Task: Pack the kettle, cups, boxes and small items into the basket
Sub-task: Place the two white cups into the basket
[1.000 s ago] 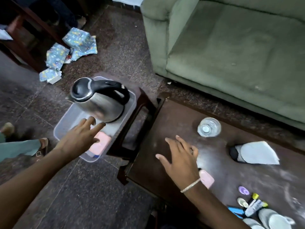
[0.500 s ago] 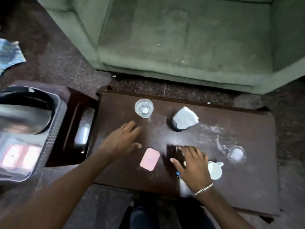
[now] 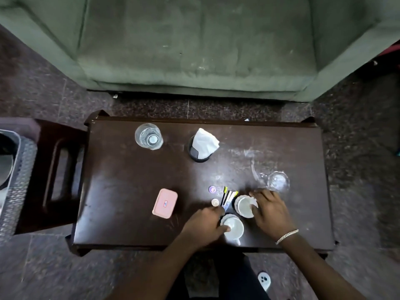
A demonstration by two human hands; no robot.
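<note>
Two white cups stand near the front of the dark table (image 3: pixel 129 180). My left hand (image 3: pixel 204 226) grips the near cup (image 3: pixel 234 227), thumb over its rim. My right hand (image 3: pixel 270 210) closes on the far cup (image 3: pixel 244 206) from the right. Beside the cups lie several small tubes (image 3: pixel 228 197), a purple cap (image 3: pixel 212 189) and a small beige lid (image 3: pixel 215 202). A pink box (image 3: pixel 165 203) lies to the left. The clear basket (image 3: pixel 15 169) is cut off at the left edge; its contents are hidden.
A glass (image 3: pixel 149 136) stands at the table's back left, a black tissue holder (image 3: pixel 202 146) at the back middle, another glass (image 3: pixel 278 181) right of my right hand. The basket rests on a dark stool (image 3: pixel 56 169). A green sofa (image 3: pixel 194 50) lies beyond.
The view swung right from the basket to the table. My left hand left the basket, crossed past the pink box and took the near cup. My right hand shifted onto the far cup.
</note>
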